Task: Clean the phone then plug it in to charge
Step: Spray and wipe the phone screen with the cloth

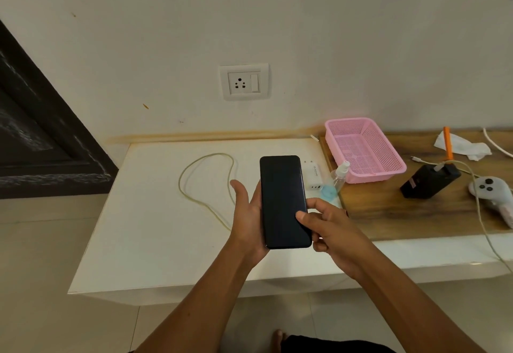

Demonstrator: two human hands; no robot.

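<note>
- a bare foot [278, 337] is showing at the bottom edge, on the tiled floor.
- two forearms are reaching up from the bottom edge toward a low white ledge [144, 241].
- the left hand [248, 214] is cradling the phone [284, 201] from beneath, palm under its lower left part, thumb lying straight along the left edge; the other fingers are hidden behind the phone.
- the right hand [330, 227] is pinching the phone's lower right edge, thumb pressing on the dark screen, remaining fingers curling behind and below.
- the phone is being held screen up above the white ledge, upright in view, screen dark.
- a pale cable [206, 186] is lying in a loop on the ledge, just left of the left hand, one end running behind that hand.
- a white charger brick [315, 176] is lying on the ledge just right of the phone's upper part.
- a clear spray bottle [340, 176] holding blue liquid is leaning beside the charger, at the edge of a wooden board [402, 211].
- on the board: a pink mesh basket [363, 150], a black power bank [429, 180] with a cable plugged in, a pale game controller [491, 189], crumpled white tissue [462, 146], an orange stick [447, 143].
- a white wall socket [244, 82] with a switch is sitting on the wall above the ledge, nothing plugged in.
</note>
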